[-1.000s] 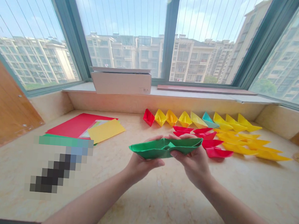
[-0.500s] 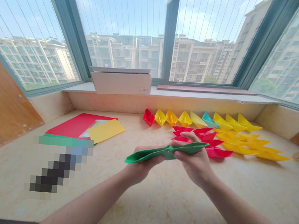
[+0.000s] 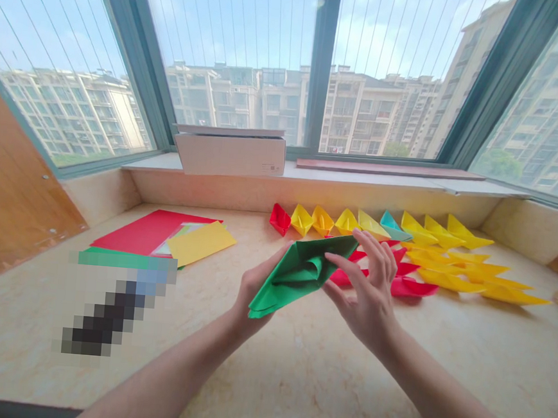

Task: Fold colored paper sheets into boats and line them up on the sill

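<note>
A green paper boat [image 3: 298, 272] is tilted in the air above the counter, its folded inside facing me. My left hand [image 3: 253, 287] grips it from behind at the left, with most of its fingers hidden by the paper. My right hand [image 3: 370, 280] pinches the boat's right end; the index finger touches the inner fold, and other fingers reach to the upper right tip. Behind my right hand lie several red paper boats [image 3: 412, 288], partly covered by it.
Several yellow paper boats [image 3: 514, 292] stand at the right. A back row includes a red boat [image 3: 280, 219] and a teal boat [image 3: 394, 226]. At the left lie red sheets [image 3: 137, 230], a yellow sheet [image 3: 203, 243] and a blurred dark object [image 3: 106, 318]. A white box [image 3: 230, 155] rests on the sill.
The green boat has turned from nearly level to steeply slanted, showing its inside. My right hand's fingers have moved up toward the boat's right tip. The view has shifted slightly.
</note>
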The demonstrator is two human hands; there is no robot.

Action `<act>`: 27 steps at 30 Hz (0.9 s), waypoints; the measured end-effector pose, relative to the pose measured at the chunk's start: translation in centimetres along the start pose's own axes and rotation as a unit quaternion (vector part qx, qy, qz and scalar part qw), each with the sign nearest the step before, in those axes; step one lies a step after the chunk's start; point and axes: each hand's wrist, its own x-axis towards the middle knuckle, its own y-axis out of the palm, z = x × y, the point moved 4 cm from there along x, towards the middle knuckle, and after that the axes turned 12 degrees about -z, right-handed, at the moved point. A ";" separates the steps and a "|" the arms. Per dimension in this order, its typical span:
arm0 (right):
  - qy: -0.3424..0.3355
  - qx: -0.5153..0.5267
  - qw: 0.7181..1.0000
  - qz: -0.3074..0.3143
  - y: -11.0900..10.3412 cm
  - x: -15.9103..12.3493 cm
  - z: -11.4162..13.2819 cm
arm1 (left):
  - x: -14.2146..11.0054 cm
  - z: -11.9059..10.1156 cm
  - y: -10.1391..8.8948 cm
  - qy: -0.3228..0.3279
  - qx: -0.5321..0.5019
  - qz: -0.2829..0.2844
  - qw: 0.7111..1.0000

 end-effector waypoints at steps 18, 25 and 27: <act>-0.142 0.022 0.978 0.152 0.4 0.0 0.0 | -0.1 -0.9 1.5 0.039 0.014 0.142 0.989; -0.002 0.116 0.985 0.130 0.8 -0.3 -0.6 | 0.0 -1.1 1.6 0.021 0.009 0.152 0.988; 0.057 0.127 0.984 0.115 0.9 -0.5 -0.7 | -0.2 -1.3 1.6 0.017 0.017 0.161 0.987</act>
